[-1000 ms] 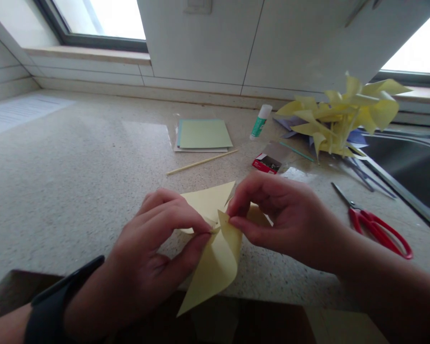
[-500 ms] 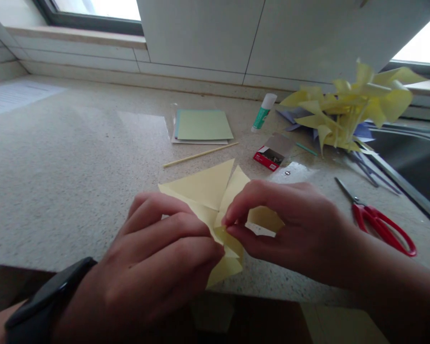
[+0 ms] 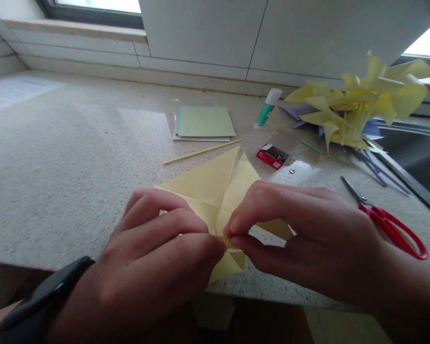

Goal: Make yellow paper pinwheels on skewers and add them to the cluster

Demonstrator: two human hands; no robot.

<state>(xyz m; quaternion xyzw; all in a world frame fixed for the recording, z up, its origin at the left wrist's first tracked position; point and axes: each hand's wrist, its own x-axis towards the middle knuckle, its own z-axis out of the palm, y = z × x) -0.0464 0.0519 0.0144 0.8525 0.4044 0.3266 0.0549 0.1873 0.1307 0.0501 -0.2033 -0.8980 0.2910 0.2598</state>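
A pale yellow paper square (image 3: 209,184), cut into flaps, lies at the near edge of the speckled counter (image 3: 75,157). My left hand (image 3: 157,258), with a black watch on its wrist, pinches the paper at its centre. My right hand (image 3: 301,234) pinches the same centre from the right, thumb and forefinger together on the folded tips. Both hands meet there. Two flaps stick up and away from me, and one small flap hangs over the counter's edge under my fingers.
Red-handled scissors (image 3: 387,222) lie to the right. Behind the hands are a thin wooden stick (image 3: 200,152), a stack of green paper (image 3: 205,122), a glue stick (image 3: 267,109), a small red box of pins (image 3: 276,151) and a heap of yellow paper pinwheels (image 3: 358,107). A dark sink (image 3: 415,157) is at the far right.
The long flap that hung down over the edge has been folded up to the centre. The far flaps now stand out wider, and both hands have closed in on the centre.
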